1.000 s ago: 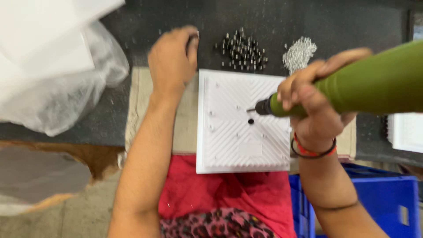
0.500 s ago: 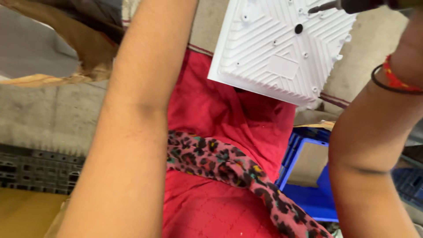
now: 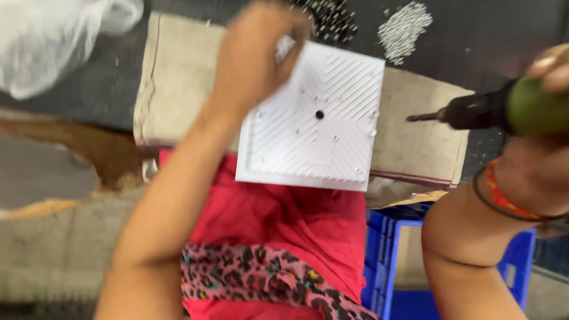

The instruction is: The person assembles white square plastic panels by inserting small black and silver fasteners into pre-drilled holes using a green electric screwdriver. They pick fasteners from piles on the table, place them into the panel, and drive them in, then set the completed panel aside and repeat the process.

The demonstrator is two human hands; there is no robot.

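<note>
White plate (image 3: 320, 127) under left hand (image 3: 255, 56) (driver (image 3: 492, 109) w/ right hand (image 3: 548, 121), apart).

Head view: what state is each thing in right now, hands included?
White ribbed panel: flat on the cloth, tilted askew, held at its top-left corner.
Left hand: gripping the panel's corner.
Right hand: wrapped around the green screwdriver.
Green screwdriver: bit off the panel, pointing at it.
Blue crate: open.

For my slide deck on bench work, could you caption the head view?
Left hand grips a white ribbed square plate while the right hand holds a green power screwdriver beside it.
</note>
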